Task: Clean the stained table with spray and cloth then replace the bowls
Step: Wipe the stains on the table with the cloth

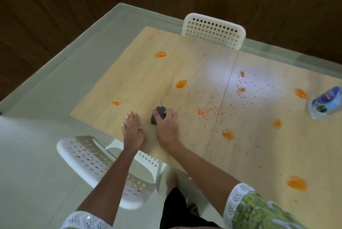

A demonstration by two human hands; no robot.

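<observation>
Right hand [167,127] grips crumpled dark cloth [158,115]; left hand [132,127] lies flat on smooth wood-grain table [148,73].

Table [140,84]: light wood-grain top, seam running across it. Orange smears scattered over the surface, with fine orange specks [207,112] dense near the seam. Cloth [158,114]: small, dark grey-purple, bunched, lying on the table near its front edge, left of the specks. Spray bottle [325,103]: clear, blue label, lying on its side at the table's far right, just beside a smear.
</observation>
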